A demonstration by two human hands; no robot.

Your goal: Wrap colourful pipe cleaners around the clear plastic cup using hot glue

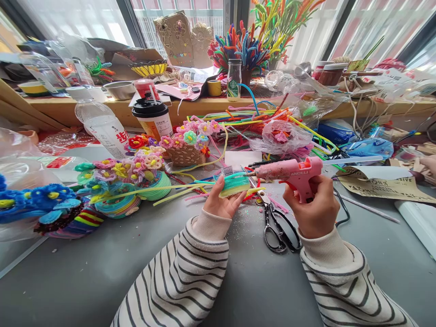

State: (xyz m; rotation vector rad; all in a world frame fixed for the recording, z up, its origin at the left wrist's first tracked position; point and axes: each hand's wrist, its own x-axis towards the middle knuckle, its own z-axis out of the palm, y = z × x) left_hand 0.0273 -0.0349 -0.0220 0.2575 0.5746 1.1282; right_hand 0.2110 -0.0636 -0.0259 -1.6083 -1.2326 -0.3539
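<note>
My left hand [223,200] holds a small cup-like piece [235,185] wound with green and yellow pipe cleaners, lying on its side. Long yellow pipe cleaners [170,187] stick out from it to the left. Wrapped round the handle of a pink hot glue gun [294,172] is my right hand [313,204]. The gun's nozzle tip is at the upper edge of the wound piece; whether it touches, I cannot tell. A clear glue stick [354,160] juts from the gun's back. Black-handled scissors [277,227] lie on the table between my hands.
Pipe-cleaner flower pots [119,190] stand to the left, beside a tilted plastic bottle [102,122] and a lidded paper cup [153,118]. Loose pipe cleaners [235,117] are heaped behind my hands. A power cord [344,206] runs at the right, near a printed paper sheet [381,184].
</note>
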